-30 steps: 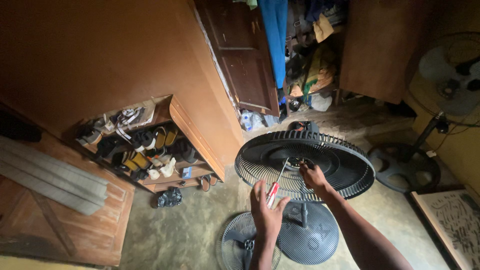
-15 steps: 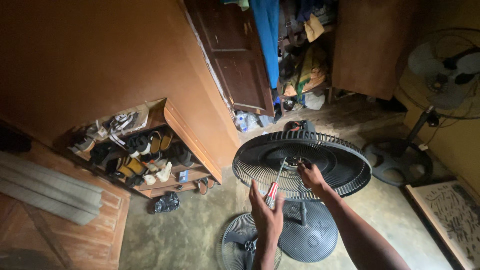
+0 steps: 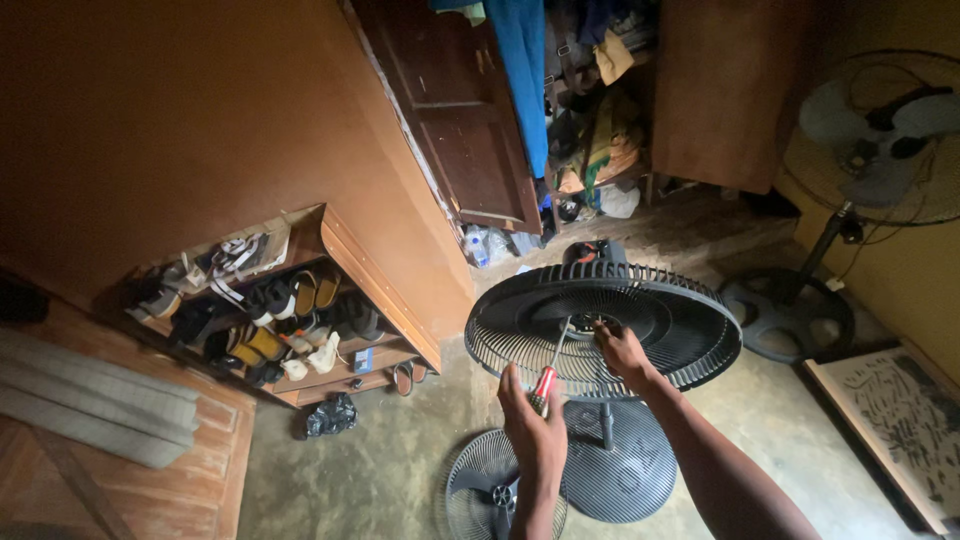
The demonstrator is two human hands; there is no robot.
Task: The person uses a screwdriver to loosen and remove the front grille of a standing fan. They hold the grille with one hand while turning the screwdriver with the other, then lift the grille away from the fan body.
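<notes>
A black round fan guard [image 3: 690,335] stands tilted on a pole over its round black base [image 3: 620,470]. My left hand [image 3: 535,430] grips a red-handled screwdriver [image 3: 545,385], whose shaft reaches up to the guard's centre. My right hand [image 3: 622,350] rests on the inside of the guard near the hub, fingers pinched there; what they hold, if anything, is too small to tell. Another grille with fan blades [image 3: 480,490] lies flat on the concrete floor under my left arm.
A wooden shoe rack [image 3: 340,250] full of shoes stands at the left. A brown door [image 3: 455,120] and hanging clothes are behind. A second standing fan [image 3: 880,130] with its base [image 3: 785,315] is at the right, a patterned board [image 3: 890,400] beside it.
The view has shifted slightly. My left hand has closed around the screwdriver handle and the tip has come up to the guard's centre; my right hand stays at the hub.
</notes>
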